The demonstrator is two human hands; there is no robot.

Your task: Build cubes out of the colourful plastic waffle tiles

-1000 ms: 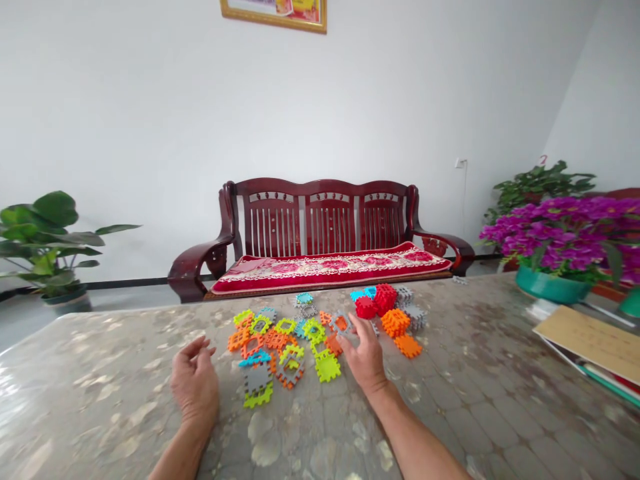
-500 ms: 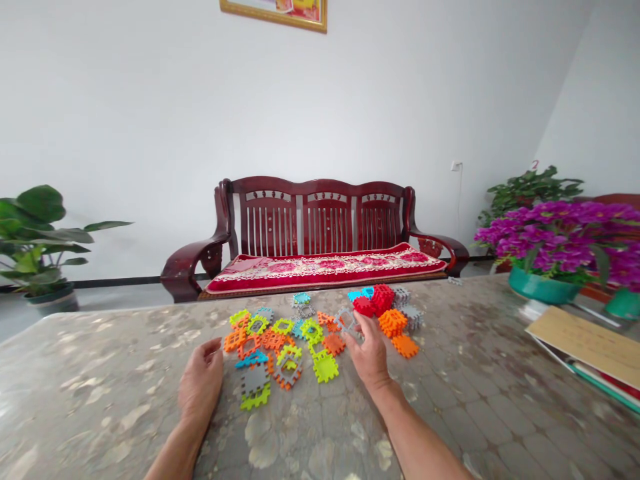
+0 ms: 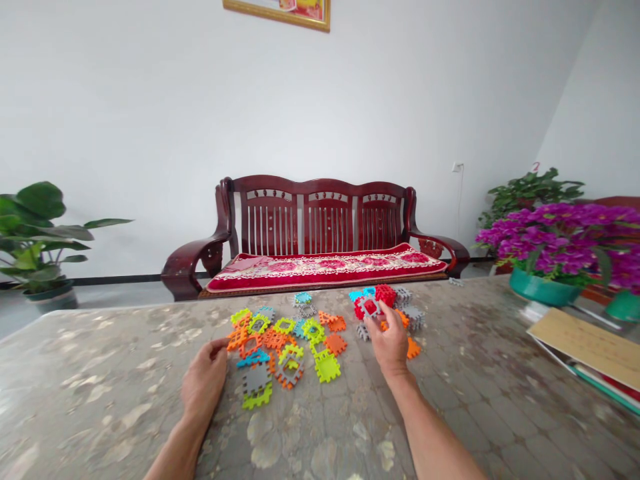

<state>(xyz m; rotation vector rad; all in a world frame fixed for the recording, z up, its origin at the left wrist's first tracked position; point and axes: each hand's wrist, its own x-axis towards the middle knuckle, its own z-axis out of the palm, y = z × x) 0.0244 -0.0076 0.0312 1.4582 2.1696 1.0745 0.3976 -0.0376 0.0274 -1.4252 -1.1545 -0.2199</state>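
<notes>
Grey patterned table (image 3: pixel 125 393) bears toothed tiles (image 3: pixel 327 367), a wooden bench (image 3: pixel 330 227) beyond.

Loose tiles (image 3: pixel 327 367) lay on the table (image 3: pixel 125 380) between the left hand (image 3: pixel 205 375) and the right hand (image 3: pixel 390 343); stacked tiles (image 3: pixel 385 294) stood beyond the right hand. Papers (image 3: pixel 587 343) lay at the table's right, before a flower bowl (image 3: pixel 544 288). Behind the table stood a bench (image 3: pixel 330 228), a cushion (image 3: pixel 330 268) upon it.

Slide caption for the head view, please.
Right hand holding a gray open-centered tile; left hand beside colorful tiles on a patterned table.
</notes>
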